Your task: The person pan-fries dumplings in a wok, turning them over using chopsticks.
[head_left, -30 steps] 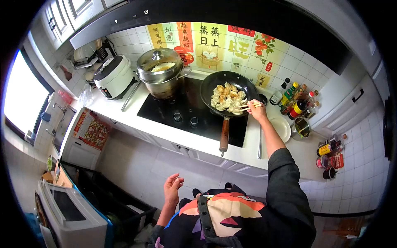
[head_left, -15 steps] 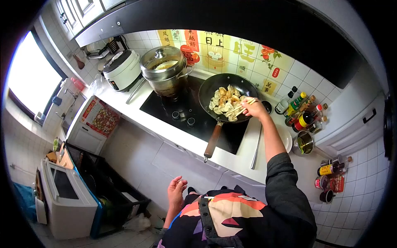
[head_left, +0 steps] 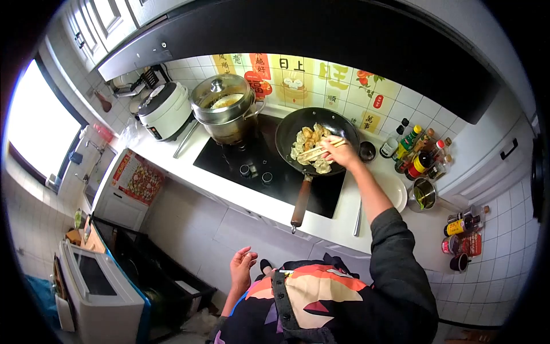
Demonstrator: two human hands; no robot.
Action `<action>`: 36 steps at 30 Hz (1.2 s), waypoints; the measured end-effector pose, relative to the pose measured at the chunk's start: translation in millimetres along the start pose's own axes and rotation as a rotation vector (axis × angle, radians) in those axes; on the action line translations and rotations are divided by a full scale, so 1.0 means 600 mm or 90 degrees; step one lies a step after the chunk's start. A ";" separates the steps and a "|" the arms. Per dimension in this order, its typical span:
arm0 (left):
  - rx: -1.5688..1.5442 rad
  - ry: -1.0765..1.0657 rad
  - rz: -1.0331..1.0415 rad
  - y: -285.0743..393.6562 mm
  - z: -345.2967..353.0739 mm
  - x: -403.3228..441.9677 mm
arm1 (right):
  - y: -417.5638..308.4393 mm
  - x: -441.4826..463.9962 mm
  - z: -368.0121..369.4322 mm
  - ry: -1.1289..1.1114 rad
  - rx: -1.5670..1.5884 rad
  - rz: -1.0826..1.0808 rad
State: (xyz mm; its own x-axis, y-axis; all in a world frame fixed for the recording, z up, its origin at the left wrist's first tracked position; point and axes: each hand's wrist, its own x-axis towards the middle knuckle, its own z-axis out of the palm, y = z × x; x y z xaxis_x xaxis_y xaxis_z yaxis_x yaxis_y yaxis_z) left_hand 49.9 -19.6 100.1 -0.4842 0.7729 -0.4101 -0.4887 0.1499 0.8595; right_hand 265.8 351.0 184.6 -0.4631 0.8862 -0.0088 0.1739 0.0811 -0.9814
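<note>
My right hand (head_left: 339,152) is closed around a pair of chopsticks (head_left: 313,153), reaching in over the right side of a dark wok (head_left: 287,127). The chopstick tips are among several dumplings (head_left: 307,137), some browned and some pale. Toward me points the wok's wooden handle (head_left: 301,202), which no hand touches. My left hand (head_left: 243,265) hangs in front of my body, away from the counter, with its fingers loosely curled but apart and nothing visible in it.
Left of the wok, a lidded steel steamer pot (head_left: 224,112) stands on the black cooktop (head_left: 229,157), beside a white rice cooker (head_left: 167,112). To the right are a ladle (head_left: 357,222), a plate (head_left: 394,189), a metal pot (head_left: 423,195) and several sauce bottles (head_left: 421,163). A range hood (head_left: 298,46) overhangs the cooktop.
My right hand and the chopsticks have moved left across the wok, further over the dumplings. The camera view has shifted slightly. My left hand stays much the same.
</note>
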 end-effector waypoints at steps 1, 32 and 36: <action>0.021 -0.001 0.004 0.013 -0.004 0.004 | 0.011 0.009 0.023 0.028 0.013 -0.004; 0.022 0.086 -0.001 0.003 -0.061 -0.020 | 0.082 0.047 0.089 0.047 -0.069 -0.219; -0.003 0.111 0.011 0.007 -0.057 -0.029 | 0.062 0.063 0.091 0.100 -0.072 -0.192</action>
State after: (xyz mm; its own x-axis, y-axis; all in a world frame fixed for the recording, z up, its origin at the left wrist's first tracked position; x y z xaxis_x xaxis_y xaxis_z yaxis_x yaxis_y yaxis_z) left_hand 31.3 -53.5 100.5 -0.6113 0.6563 -0.4422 -0.4819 0.1344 0.8658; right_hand 207.0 362.8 137.5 -0.3700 0.8736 0.3162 0.1494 0.3919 -0.9078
